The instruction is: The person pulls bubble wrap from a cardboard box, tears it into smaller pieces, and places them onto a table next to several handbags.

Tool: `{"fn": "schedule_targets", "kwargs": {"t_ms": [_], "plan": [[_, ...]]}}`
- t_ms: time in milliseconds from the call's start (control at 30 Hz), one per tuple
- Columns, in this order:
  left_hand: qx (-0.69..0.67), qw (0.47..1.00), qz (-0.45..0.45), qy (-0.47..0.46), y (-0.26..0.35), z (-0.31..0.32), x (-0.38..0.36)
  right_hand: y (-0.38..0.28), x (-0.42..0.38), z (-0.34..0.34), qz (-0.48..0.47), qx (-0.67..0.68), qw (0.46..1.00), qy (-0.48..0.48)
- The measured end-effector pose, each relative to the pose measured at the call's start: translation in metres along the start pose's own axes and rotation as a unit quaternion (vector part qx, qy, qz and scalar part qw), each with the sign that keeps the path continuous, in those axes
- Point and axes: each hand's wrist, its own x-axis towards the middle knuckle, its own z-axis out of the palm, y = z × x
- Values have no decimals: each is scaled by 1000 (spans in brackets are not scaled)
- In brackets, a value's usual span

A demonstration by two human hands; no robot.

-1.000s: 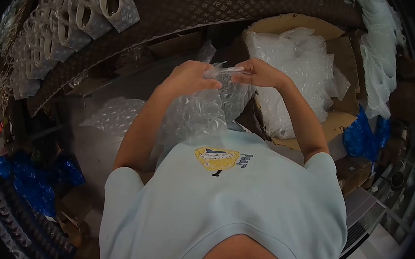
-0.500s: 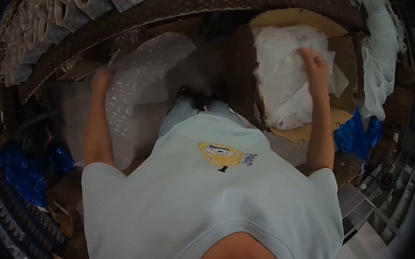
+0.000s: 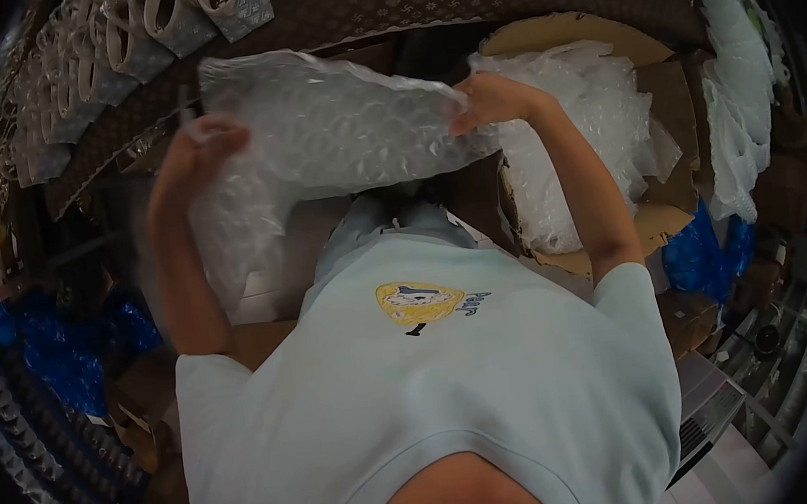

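A clear sheet of bubble wrap point(image 3: 343, 127) stretches in front of my body, its lower left part hanging down in a blur. My right hand point(image 3: 501, 102) pinches the sheet's right edge, close to the carton. At the other end my left hand point(image 3: 204, 150) is closed on the wrap, partly smeared by motion. A thin pale strip rises beside the left hand; what it is I cannot make out. Right of the sheet, an open cardboard box point(image 3: 668, 120) holds a pile of bubble wrap pieces point(image 3: 588, 147).
A brown patterned table edge point(image 3: 380, 6) runs across the far side. Pale patterned bags with handles point(image 3: 163, 27) line its left end. Bubble wrap point(image 3: 740, 113) hangs at the far right. Blue plastic point(image 3: 63, 348) lies at left, more blue plastic point(image 3: 696, 258) at right.
My right hand has moved left from above the box to the sheet's edge and closed on it. The bubble wrap has been lifted and spread between both hands.
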Motion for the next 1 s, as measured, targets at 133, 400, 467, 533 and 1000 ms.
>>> {"fn": "schedule_targets", "kwargs": {"t_ms": [133,400,467,533,1000], "plan": [[-44,990,-87,100,-48,-77,-12,64,7,19,53,147,988,14],[-162,936,-239,200,-96,-121,-10,75,18,26,67,235,970,-9],[-188,933,-243,187,-128,-135,-5,68,9,24,59,264,962,-19],[-193,922,-267,203,-132,-132,-3,73,8,29,47,238,970,-11],[321,938,96,-86,97,108,-10,-26,-14,30,-30,30,947,319]]}}
